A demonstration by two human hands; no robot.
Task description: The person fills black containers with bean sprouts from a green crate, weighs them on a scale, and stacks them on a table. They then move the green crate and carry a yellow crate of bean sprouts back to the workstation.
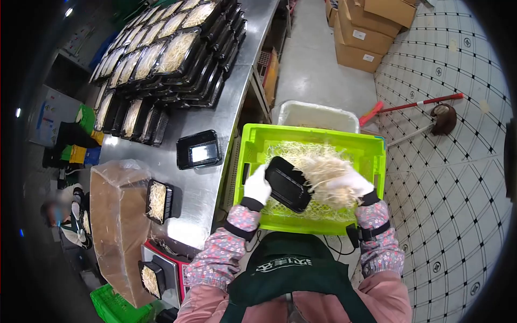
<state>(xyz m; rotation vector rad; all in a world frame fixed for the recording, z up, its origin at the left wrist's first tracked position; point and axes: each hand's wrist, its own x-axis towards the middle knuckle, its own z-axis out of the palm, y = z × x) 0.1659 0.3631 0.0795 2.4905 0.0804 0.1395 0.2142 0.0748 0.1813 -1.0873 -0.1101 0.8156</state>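
Observation:
My left hand (257,186), in a white glove, grips a black plastic tray (289,184) by its left end. The tray is tilted over a lime-green crate (309,224), its dark face towards me. In my right hand (354,183), also gloved, is a thick bunch of pale bean sprouts (326,177), close to the tray's right edge. More loose sprouts (293,149) lie in the crate beneath both hands. The sprouts partly hide my right fingers.
On the steel table (186,215) are stacked filled trays (177,51), an empty tray (198,149) and one filled tray (158,201). Another filled tray (151,280) sits on a scale (171,274). Behind the crate is a white tub (319,110). Cardboard boxes (358,48) and a co-worker (70,215) are further off.

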